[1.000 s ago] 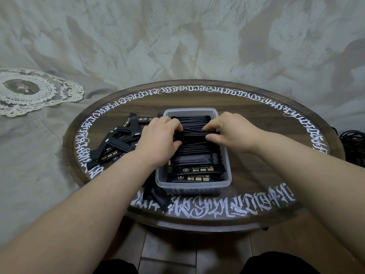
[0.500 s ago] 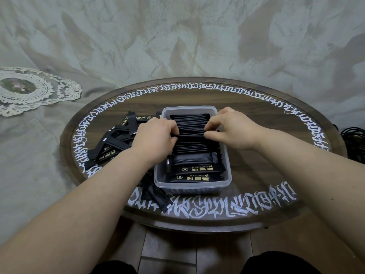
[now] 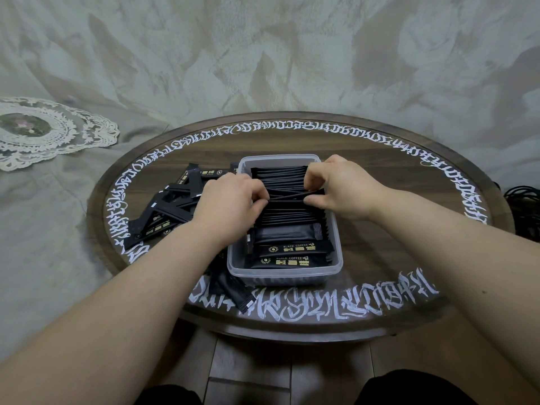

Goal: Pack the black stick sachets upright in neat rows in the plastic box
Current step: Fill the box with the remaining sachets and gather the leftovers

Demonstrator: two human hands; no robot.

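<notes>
A clear plastic box (image 3: pixel 285 274) stands on the round table, filled with black stick sachets (image 3: pixel 285 217) standing on edge in a row. A few sachets (image 3: pixel 287 255) at the near end lean back, gold print showing. My left hand (image 3: pixel 230 204) pinches the left ends of a few crossed sachets (image 3: pixel 287 195) in the row's middle. My right hand (image 3: pixel 336 187) pinches their right ends from the other side. A loose pile of sachets (image 3: pixel 172 209) lies left of the box, and one more sachet (image 3: pixel 233 290) lies in front of it.
The round wooden table (image 3: pixel 380 200) has white lettering round its rim. A lace doily (image 3: pixel 43 133) lies on the grey cloth at the far left. Dark cables (image 3: pixel 523 206) sit beyond the table's right edge. Wooden floor shows below the near edge.
Both hands shifted slightly toward the far end of the box, still pinching sachets in the row. The right hand's fingers have spread wider over the row.
</notes>
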